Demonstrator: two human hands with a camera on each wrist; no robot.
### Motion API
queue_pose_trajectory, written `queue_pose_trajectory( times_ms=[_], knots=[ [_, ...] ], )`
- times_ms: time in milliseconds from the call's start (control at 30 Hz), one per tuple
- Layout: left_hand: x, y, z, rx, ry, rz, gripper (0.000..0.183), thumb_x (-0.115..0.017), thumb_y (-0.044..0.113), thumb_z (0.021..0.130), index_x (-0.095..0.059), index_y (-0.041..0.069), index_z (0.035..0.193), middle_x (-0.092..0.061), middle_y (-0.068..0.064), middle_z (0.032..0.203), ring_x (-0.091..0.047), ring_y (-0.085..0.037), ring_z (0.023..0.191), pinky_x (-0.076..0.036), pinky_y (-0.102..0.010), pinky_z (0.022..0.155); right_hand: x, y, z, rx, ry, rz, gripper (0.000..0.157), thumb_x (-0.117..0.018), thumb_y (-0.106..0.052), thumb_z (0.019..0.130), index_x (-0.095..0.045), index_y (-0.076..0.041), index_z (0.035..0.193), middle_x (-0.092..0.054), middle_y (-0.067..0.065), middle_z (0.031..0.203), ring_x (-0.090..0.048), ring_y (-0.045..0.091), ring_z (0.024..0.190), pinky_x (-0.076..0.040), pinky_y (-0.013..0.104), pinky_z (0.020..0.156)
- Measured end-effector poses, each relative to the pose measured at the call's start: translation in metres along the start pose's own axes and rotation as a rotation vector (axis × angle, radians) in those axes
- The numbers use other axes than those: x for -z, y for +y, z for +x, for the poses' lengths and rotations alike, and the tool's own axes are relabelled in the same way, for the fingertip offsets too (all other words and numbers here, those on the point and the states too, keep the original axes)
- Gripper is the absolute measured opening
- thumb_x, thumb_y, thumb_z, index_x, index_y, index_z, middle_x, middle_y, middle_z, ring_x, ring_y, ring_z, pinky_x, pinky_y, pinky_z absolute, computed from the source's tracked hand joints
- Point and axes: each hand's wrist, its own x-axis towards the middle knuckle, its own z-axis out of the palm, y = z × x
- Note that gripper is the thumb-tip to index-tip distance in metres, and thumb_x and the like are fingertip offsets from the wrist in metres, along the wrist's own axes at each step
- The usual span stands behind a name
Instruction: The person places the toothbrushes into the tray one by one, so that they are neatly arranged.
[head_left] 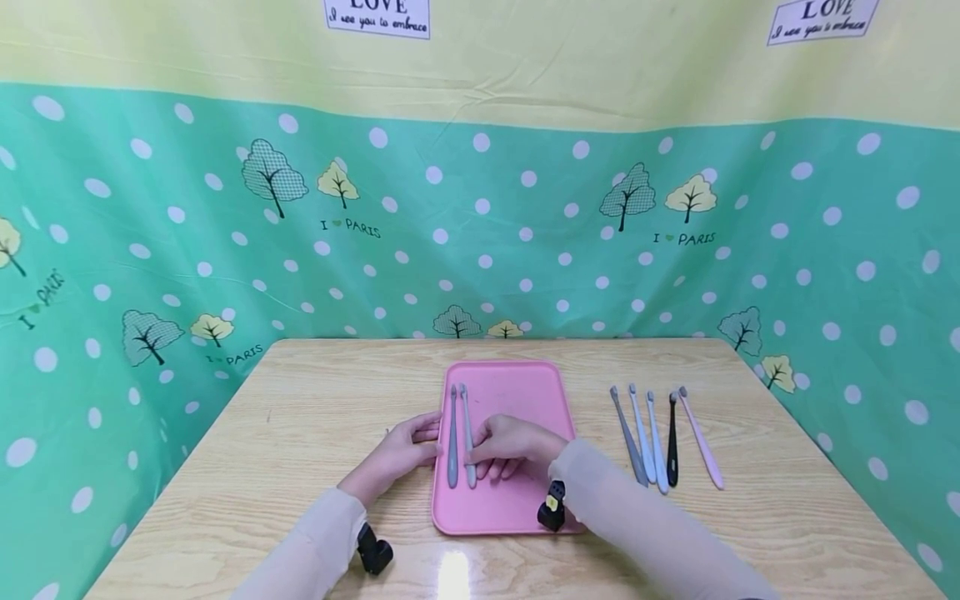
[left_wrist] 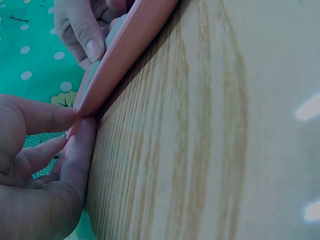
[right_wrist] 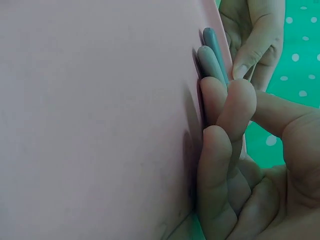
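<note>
Backdrop (head_left: 525, 200): green and yellow cloth is hung behind the desk and at both sides, printed with pale dots, trees and lettering.
Desk (head_left: 337, 375): pale wood grain is shown, with a bright patch of light reflected near the person.
Tray (head_left: 517, 392): pink, with a raised rim, it is set on the desk near the middle.
Dark brush (head_left: 453, 442): gray, it is laid lengthwise in the tray, just inside the left rim.
Pale brush (head_left: 468, 425): light gray, it is placed just right of the dark brush, its head pointed toward the tray's far end.
Left hand (head_left: 405, 450): the tray's left rim is pinched between thumb and fingers, the other fingers being loosely bent.
Right hand (head_left: 517, 446): the pale brush is pinched low on its handle by thumb and fingertip; the remaining fingers are curled over the tray.
Row at right: five brushes are fanned on the desk, heads pointed away: gray brush (head_left: 628, 435), two blue brushes (head_left: 642, 433), black brush (head_left: 672, 450), pink brush (head_left: 701, 437).
Sleeves (head_left: 637, 508): pale; a black device (head_left: 553, 506) is worn at each wrist.
</note>
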Motion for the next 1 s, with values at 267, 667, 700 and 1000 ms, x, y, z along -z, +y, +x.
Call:
queue_pose_trajectory(
  times_ms=[267,667,700,1000],
  knots=[
    [0.0014,0.0002,-0.0001,-0.015,-0.015,-0.002,0.063,-0.064,-0.004,0.09,-0.042,-0.005,0.148,-0.054,-0.023,0.136,-0.054,-0.036,0.125,-0.06,-0.034,0.091,-0.0041,0.0002,-0.0001,0.003,0.008,0.06,0.032,-0.075,-0.015,0.088,-0.053,-0.002,0.107,-0.071,0.015,0.076,-0.062,0.013,0.05,-0.053,0.02,0.041],
    [0.0014,0.0006,-0.0011,-0.015,-0.015,-0.012,0.063,-0.064,-0.004,0.089,-0.042,-0.005,0.148,-0.054,-0.022,0.136,-0.053,-0.036,0.125,-0.06,-0.034,0.091,-0.0039,-0.0003,0.0005,0.014,-0.002,0.064,0.035,-0.076,-0.018,0.09,-0.051,-0.002,0.109,-0.071,0.015,0.076,-0.065,0.014,0.052,-0.055,0.022,0.041],
    [0.0015,0.0005,-0.001,-0.015,-0.015,-0.014,0.063,-0.064,-0.004,0.089,-0.042,-0.005,0.148,-0.054,-0.022,0.136,-0.053,-0.036,0.125,-0.06,-0.034,0.091,-0.0036,-0.0006,0.0004,0.015,-0.004,0.06,0.036,-0.076,-0.018,0.09,-0.051,-0.002,0.109,-0.071,0.015,0.076,-0.065,0.014,0.052,-0.055,0.022,0.042],
    [0.0019,0.0007,-0.0025,-0.018,-0.022,-0.008,0.064,-0.064,-0.003,0.089,-0.041,-0.005,0.149,-0.054,-0.022,0.137,-0.053,-0.037,0.125,-0.059,-0.034,0.092,-0.0029,-0.0002,0.0009,0.022,-0.018,0.066,0.035,-0.075,-0.017,0.09,-0.05,-0.001,0.109,-0.071,0.016,0.076,-0.065,0.014,0.052,-0.056,0.022,0.042]
  ],
)
